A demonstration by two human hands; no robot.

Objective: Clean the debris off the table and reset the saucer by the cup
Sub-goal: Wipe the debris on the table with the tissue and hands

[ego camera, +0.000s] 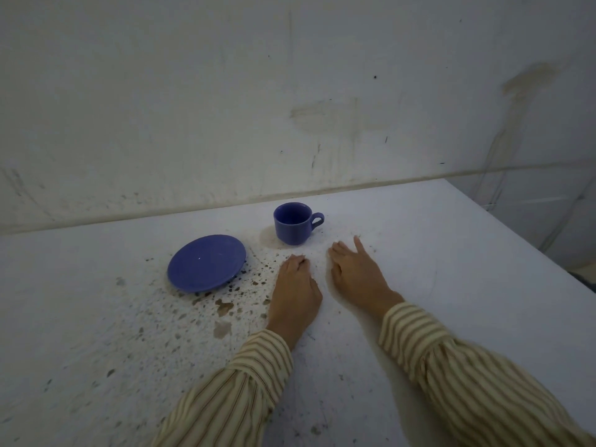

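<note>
A blue cup stands upright near the back of the white table, its handle pointing right. A blue saucer lies to the cup's left and a little nearer to me, apart from it. Dark debris is scattered over the table in front of and to the right of the saucer. My left hand rests palm down on the table in front of the cup with fingers curled under, holding nothing that I can see. My right hand lies flat beside it, fingers apart, empty.
A stained white wall rises right behind the table. The table's right edge runs diagonally at the right, with a drop beyond it. Both forearms wear striped sleeves.
</note>
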